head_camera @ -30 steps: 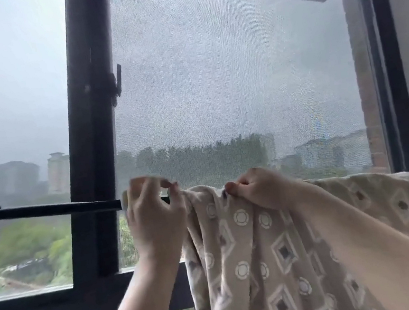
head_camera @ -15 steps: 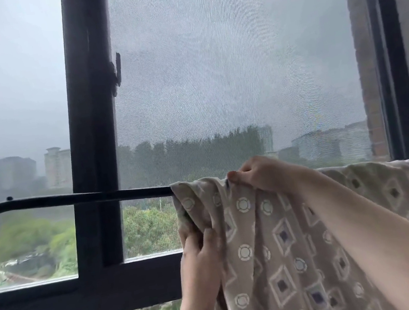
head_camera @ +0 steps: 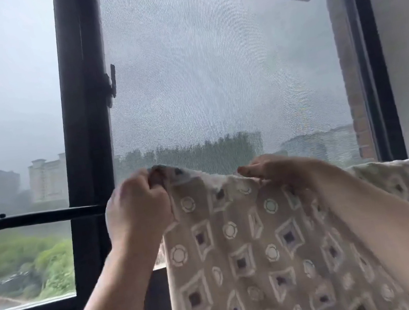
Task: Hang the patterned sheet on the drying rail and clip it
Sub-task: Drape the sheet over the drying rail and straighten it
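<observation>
Now we saw that the left hand [head_camera: 136, 206], which half a second before had gripped the patterned sheet [head_camera: 255, 254] low below the drying rail [head_camera: 35, 218], had risen to rail height and was fisted on the sheet's left corner, lifting it just above the rail. To the right along the rail, the right hand [head_camera: 276, 170] stayed pinched on the top edge, the sheet draped over the rail. Spreading seemed unfinished; no clip was visible.
</observation>
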`<control>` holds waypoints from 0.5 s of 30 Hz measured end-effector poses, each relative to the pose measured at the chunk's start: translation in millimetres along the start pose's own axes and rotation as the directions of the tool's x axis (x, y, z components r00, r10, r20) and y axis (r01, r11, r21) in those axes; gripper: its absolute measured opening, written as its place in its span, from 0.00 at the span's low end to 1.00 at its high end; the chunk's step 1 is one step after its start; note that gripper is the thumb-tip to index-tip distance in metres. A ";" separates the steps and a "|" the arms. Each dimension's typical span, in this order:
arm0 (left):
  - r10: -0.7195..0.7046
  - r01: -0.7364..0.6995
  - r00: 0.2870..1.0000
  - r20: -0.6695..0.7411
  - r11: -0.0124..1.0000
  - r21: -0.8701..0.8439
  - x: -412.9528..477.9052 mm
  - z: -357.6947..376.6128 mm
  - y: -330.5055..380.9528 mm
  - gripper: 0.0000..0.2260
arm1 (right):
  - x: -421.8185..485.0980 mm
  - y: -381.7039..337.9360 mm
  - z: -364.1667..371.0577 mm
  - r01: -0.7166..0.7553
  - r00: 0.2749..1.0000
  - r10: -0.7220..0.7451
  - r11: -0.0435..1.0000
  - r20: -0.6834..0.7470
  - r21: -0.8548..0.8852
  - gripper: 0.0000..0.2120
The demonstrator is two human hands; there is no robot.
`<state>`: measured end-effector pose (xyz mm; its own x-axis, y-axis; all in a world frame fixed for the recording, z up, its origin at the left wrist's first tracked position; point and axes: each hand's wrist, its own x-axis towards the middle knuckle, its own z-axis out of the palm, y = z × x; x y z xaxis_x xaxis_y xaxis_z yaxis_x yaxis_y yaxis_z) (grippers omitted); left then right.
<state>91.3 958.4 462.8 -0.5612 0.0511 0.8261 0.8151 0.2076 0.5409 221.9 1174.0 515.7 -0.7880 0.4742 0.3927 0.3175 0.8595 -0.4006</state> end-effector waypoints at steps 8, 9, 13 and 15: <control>-0.144 0.002 0.903 0.406 0.944 0.331 88.1 13.9 -27.2 0.08 | -19.0 -8.3 -1.2 0.029 1.000 -0.031 0.972 0.003 0.233 0.17; -0.174 0.011 0.879 0.443 0.938 0.347 89.4 15.6 -28.1 0.08 | -20.2 -8.7 -2.0 0.077 0.996 -0.072 0.993 -0.055 0.092 0.17; -0.214 -0.022 0.815 0.539 0.917 0.397 85.5 15.0 -19.9 0.10 | -37.0 12.6 5.0 0.239 0.919 -0.225 0.971 -0.322 0.003 0.09; -0.221 -0.067 0.803 0.554 0.890 0.451 83.6 14.9 -16.5 0.13 | -58.2 23.7 23.3 0.291 0.767 -0.351 0.936 -0.537 -0.197 0.06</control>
<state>28.8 973.8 520.5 -0.7101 0.5362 0.4563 0.6978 0.6223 0.3546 263.0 1162.4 464.1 -0.4330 0.1644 0.8863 0.1720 0.9802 -0.0978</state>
